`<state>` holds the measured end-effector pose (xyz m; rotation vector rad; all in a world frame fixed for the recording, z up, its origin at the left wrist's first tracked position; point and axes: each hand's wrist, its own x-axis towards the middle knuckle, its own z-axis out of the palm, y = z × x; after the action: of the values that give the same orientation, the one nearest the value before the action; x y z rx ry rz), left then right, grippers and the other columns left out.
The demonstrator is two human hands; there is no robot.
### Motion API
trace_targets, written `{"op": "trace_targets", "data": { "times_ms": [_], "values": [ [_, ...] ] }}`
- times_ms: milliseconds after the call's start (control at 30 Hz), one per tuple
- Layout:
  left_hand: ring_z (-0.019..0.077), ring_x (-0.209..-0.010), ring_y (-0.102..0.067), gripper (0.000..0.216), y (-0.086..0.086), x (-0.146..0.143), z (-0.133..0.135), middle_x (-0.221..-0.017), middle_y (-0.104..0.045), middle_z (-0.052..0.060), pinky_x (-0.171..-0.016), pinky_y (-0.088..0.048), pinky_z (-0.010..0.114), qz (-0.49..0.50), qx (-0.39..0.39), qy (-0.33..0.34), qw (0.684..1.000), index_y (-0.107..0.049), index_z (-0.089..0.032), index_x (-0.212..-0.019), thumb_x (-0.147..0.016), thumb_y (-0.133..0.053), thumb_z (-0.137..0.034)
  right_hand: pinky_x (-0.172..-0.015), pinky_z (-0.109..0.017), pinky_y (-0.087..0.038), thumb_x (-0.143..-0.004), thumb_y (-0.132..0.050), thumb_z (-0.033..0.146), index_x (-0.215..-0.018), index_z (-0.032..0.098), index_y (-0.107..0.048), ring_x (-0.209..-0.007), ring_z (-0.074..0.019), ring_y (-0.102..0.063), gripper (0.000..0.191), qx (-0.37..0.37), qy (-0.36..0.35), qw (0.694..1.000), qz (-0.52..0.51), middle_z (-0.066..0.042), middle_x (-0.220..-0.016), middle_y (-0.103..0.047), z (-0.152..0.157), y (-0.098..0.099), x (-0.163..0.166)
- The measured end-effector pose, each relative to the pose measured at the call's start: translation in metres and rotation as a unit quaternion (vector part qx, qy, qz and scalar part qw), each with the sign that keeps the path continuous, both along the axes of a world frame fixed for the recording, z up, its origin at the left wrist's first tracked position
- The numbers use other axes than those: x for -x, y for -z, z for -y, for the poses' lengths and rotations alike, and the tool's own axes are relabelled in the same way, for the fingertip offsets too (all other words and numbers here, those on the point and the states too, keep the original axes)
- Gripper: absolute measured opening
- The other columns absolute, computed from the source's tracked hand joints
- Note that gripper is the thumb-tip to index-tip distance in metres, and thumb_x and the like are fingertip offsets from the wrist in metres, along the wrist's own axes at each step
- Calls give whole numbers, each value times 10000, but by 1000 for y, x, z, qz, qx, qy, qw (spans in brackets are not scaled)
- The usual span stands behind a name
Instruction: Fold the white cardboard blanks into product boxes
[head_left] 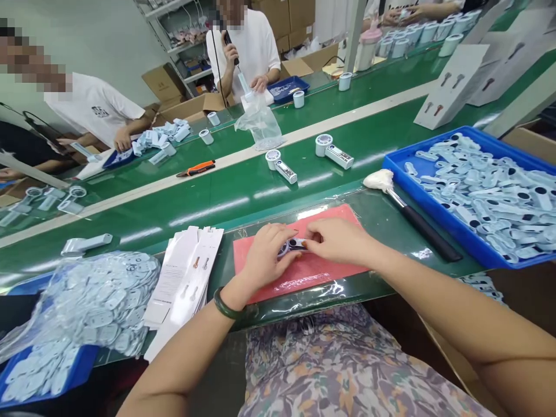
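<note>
Both my hands meet over a red mat [304, 272] on the near bench. My left hand [266, 255], with a green bangle at the wrist, has its fingers curled round a small white fan part [292, 245] with a round head and a dark panel. My right hand [336, 240] pinches the same part from the right side. Most of the part is hidden under my fingers.
A blue tray [438, 211] of pale plastic shells stands at right, a black-handled mallet [412, 214] beside it. White cards [186, 278] and a bag of shells [87, 301] lie at left. Two finished fans [332, 152] ride the green belt [217, 197]. Other people work across it.
</note>
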<state>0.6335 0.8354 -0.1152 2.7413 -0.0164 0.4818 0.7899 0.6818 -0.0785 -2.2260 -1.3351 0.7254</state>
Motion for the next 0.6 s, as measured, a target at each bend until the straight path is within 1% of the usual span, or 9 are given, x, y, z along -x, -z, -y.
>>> {"op": "trace_targets", "data": {
  "times_ms": [67, 133, 167, 233, 300, 400, 467, 533, 600],
  "values": [
    [271, -1086, -634, 178, 1, -4, 2, -1100, -711, 99, -954, -523, 460, 3, 10, 7, 1000, -657, -204, -1129, -1019, -572, -316, -618, -305, -372, -928, -600, 224, -745, 200, -637, -728, -196, -619, 188, 48, -16, 998, 29, -19, -808, -730, -5, -6, -1],
    [258, -1021, -636, 146, 2, -6, 4, -1028, -708, 89, -900, -531, 436, 5, 21, 7, 1000, -671, -200, -1034, -1028, -549, -281, -601, -310, -365, -955, -583, 261, -719, 192, -614, -712, -200, -616, 248, 56, -23, 997, 51, -34, -783, -717, -5, -8, -3],
    [253, -999, -634, 145, 2, -7, 5, -1012, -705, 87, -879, -533, 426, 7, 28, 4, 1000, -673, -196, -1010, -1028, -550, -271, -605, -309, -375, -966, -585, 279, -753, 190, -629, -726, -203, -625, 235, 42, -21, 997, 54, -39, -805, -722, -3, -7, -4],
    [245, -971, -629, 138, 2, -7, 6, -998, -703, 83, -856, -534, 414, 11, 42, -3, 999, -676, -187, -990, -1025, -562, -256, -652, -306, -420, -965, -614, 285, -901, 195, -683, -793, -208, -652, 130, -13, -14, 999, 47, -39, -899, -735, 3, -1, -4],
    [242, -957, -626, 138, 3, -7, 7, -988, -706, 77, -849, -532, 412, 8, 53, -8, 999, -684, -186, -982, -1024, -565, -242, -721, -316, -462, -954, -634, 254, -1013, 214, -708, -856, -213, -668, 103, -72, -19, 996, 51, -37, -968, -730, 9, 11, -2],
    [247, -960, -625, 140, 3, -8, 10, -986, -711, 77, -856, -534, 423, -9, 56, -21, 998, -705, -189, -1002, -1017, -570, -219, -790, -353, -499, -959, -601, 242, -950, 216, -728, -892, -227, -668, 130, -154, -14, 986, 67, -56, -957, -694, 18, 33, 2],
    [246, -980, -632, 110, 2, -7, 13, -997, -715, 76, -881, -538, 419, -25, 49, -33, 998, -713, -188, -1010, -998, -605, -208, -818, -373, -521, -969, -575, 293, -930, 217, -732, -934, -240, -671, 178, -211, 5, 977, 40, -76, -997, -683, 23, 49, 3],
    [234, -1026, -644, 55, 0, -4, 17, -1000, -720, 63, -929, -540, 394, -45, 38, -40, 997, -716, -193, -989, -966, -669, -212, -838, -394, -540, -970, -565, 360, -989, 228, -734, -988, -257, -681, 215, -237, 3, 971, -16, -87, -1073, -694, 27, 64, 1],
    [226, -1070, -655, 45, -1, 2, 24, -998, -725, 48, -963, -540, 367, -67, 28, -43, 996, -716, -208, -951, -923, -739, -234, -882, -430, -546, -966, -573, 405, -1139, 239, -715, -1059, -281, -685, 279, -228, -20, 972, -53, -90, -1175, -706, 30, 76, -1]
  ]
}}
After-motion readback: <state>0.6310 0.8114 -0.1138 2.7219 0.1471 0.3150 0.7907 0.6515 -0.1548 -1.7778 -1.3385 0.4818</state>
